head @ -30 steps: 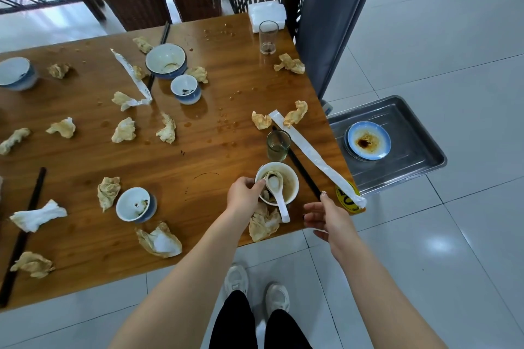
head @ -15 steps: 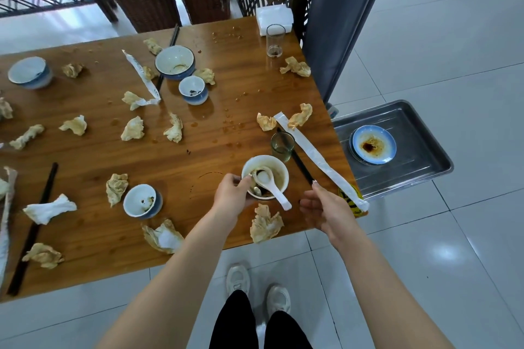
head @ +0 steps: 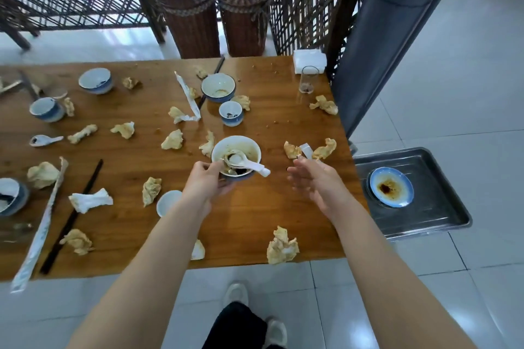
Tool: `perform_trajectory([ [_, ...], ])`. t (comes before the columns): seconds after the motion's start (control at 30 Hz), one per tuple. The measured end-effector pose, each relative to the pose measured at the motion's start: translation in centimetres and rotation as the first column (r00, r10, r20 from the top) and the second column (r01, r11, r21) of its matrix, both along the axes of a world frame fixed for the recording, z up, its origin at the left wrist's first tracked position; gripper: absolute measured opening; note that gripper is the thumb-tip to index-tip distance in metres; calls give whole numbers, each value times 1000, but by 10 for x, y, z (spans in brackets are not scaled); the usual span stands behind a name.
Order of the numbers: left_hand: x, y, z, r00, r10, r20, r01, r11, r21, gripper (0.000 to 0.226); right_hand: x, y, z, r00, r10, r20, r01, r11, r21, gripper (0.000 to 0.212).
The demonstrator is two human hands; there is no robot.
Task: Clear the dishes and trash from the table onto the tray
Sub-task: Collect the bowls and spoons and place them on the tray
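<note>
Left hand: the left hand (head: 208, 183) is on the dirty bowl (head: 241, 150), thumb hooked at the near rim, fingers curled round its side, a firm grip.
Bowl: white inside and smeared with brown residue, it sits over the middle of the table (head: 263, 207); I cannot tell whether its base touches the wood.
Spoon: a white ceramic spoon (head: 245, 164) lies in the bowl, its handle poking out over the rim toward the right hand.
Right hand: the right hand (head: 314, 181) hovers over the table's right part, fingers straight and loosely spread, holding nothing.
Wrapper end: a white paper wrapper (head: 306, 150) peeks out just beyond those fingertips, between two crumpled napkins.
Tray: the metal tray (head: 436, 224) is down on the floor tiles, just beside the table's right edge.
Saucer: one blue-rimmed saucer (head: 390, 187), stained with dark sauce, lies in the tray (the only thing in it).
Near edge: a big crumpled napkin (head: 282, 246) sits by the table's near edge, between the two forearms.
Far end: a larger bowl (head: 218, 87), a small cup (head: 231, 113), a drinking glass (head: 308, 79) and a stack of white napkins (head: 309, 61).
Left side: black chopsticks (head: 71, 218), a long wrapper (head: 42, 224), another spoon (head: 45, 140), more cups and yellowed wads all over.
</note>
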State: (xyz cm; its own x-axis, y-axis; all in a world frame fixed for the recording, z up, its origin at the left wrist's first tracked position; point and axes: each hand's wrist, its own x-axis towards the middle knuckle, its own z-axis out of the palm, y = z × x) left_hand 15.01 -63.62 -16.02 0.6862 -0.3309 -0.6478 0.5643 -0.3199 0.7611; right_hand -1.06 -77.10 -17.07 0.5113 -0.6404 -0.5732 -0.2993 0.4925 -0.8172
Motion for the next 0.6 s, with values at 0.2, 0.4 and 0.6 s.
perform_trajectory([
  [0.2,57,2,17,997,73,-6,-73,995,-74,17,70,-23,25,998,65,1,-64,992,-111,22],
  [0.4,135,-12,19,994,103,-21,-104,992,-68,11,145,-42,26,997,72,-16,-73,990,-121,22],
  [0.6,202,-23,12,994,102,-46,-104,994,-40,13,218,-71,14,997,64,-39,-68,992,-109,13],
])
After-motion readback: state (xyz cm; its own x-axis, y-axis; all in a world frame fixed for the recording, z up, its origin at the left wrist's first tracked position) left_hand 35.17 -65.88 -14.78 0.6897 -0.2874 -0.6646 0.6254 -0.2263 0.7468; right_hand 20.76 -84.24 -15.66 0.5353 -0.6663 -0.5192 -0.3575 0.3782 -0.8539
